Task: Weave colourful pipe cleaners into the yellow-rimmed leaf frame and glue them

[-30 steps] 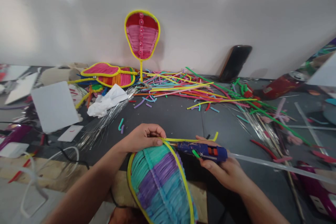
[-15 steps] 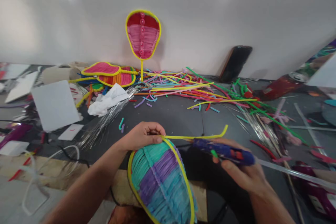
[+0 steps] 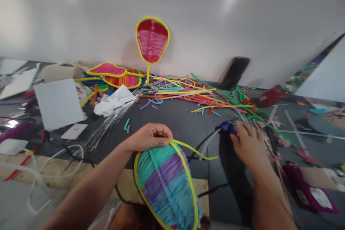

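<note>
My left hand (image 3: 153, 137) pinches a yellow pipe cleaner (image 3: 196, 148) at the top edge of an oval panel (image 3: 167, 183). Teal, purple and blue pipe-cleaner rows cover this panel, and yellow runs along its rim. The strip's free end curves rightward past the panel and droops. Over to the right, my right hand (image 3: 249, 147) has its fingers and thumb around one end of a dark blue glue gun (image 3: 228, 128), low at the table. A clear glue stick and a black cord trail from the gun toward me. My fingers partly cover it.
A pink and red yellow-rimmed paddle (image 3: 152, 39) stands against the pale wall. Loose pipe cleaners (image 3: 183, 91) lie before it, with a phone (image 3: 235, 73) propped behind. A can (image 3: 276, 94), white card (image 3: 59, 104), crumpled tissue (image 3: 113, 100) and purple device (image 3: 309, 190) lie around.
My right hand has carried the glue gun away from the yellow strip, rightward and down to the table, turning it around. The strip's free end now droops. My left hand keeps its pinch.
</note>
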### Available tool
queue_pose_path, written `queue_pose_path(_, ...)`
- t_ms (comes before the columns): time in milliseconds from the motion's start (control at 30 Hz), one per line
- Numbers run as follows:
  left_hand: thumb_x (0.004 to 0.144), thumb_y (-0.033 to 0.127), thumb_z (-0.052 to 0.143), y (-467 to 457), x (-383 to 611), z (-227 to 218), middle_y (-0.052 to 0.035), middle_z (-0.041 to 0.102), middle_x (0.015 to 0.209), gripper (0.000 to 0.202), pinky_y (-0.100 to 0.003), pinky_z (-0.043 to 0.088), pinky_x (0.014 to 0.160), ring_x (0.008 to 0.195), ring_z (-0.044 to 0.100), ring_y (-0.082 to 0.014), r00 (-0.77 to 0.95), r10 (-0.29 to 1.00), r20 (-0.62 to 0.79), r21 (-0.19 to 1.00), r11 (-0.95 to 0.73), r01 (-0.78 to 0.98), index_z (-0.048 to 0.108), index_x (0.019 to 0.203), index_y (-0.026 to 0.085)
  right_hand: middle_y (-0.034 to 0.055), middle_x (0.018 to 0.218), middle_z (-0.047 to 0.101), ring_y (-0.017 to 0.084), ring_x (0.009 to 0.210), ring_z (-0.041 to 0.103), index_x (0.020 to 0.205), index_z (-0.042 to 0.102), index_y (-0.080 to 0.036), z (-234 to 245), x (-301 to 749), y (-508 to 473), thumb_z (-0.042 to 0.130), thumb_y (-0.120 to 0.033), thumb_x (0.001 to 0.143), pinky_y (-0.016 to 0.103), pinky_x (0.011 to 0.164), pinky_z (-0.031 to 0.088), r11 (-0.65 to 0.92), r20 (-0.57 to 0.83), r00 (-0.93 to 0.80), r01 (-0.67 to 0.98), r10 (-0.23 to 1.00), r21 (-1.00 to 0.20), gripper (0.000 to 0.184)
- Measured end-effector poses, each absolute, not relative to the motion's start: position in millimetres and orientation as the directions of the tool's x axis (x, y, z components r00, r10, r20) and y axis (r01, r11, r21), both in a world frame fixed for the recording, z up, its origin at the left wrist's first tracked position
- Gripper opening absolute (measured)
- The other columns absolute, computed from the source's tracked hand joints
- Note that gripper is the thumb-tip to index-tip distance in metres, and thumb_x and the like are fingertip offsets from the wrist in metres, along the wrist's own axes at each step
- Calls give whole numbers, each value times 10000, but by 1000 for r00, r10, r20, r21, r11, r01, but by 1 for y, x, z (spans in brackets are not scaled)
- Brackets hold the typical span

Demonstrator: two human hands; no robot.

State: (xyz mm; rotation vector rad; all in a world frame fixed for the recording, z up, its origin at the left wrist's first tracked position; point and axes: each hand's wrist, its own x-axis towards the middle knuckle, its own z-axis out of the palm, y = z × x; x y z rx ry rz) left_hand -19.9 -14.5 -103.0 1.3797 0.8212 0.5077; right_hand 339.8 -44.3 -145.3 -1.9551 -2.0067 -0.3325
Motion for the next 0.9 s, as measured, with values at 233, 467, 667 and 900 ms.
queue_pose_path(233,705,410,754,-16,-27,-94,-7,611,693,335,-187,412,595,615,511,-89,646,750,-141,990,120,76,644,797,108,107,1227,637,206,1135,599,1278,544,-225,-84,248,-73,447,-255,937,364,935,513,499,397,-324,703,859,-506,356)
queue_pose_path(467,723,411,744,-16,-27,-94,-11,622,718,334,-193,414,611,638,523,-94,665,737,-118,993,105,60,651,827,108,44,961,733,143,856,691,1104,660,-225,-82,202,-78,535,-177,904,247,759,560,529,371,-395,449,840,-720,241)
queue_pose_path(667,756,376,721,-15,-26,-98,-16,629,747,289,-191,422,627,666,536,-96,675,730,-106,994,79,71,653,858,114,35,846,744,124,714,690,1013,688,-194,-81,202,-80,556,-146,880,206,644,531,534,408,-346,503,845,-680,193)
queue_pose_path(900,771,363,708,-14,-26,-99,-29,650,768,276,-192,443,653,682,558,-98,664,739,-111,993,62,96,650,862,108,37,836,758,127,695,702,988,684,-178,-86,200,-82,535,-154,886,209,653,535,537,399,-359,547,843,-642,183)
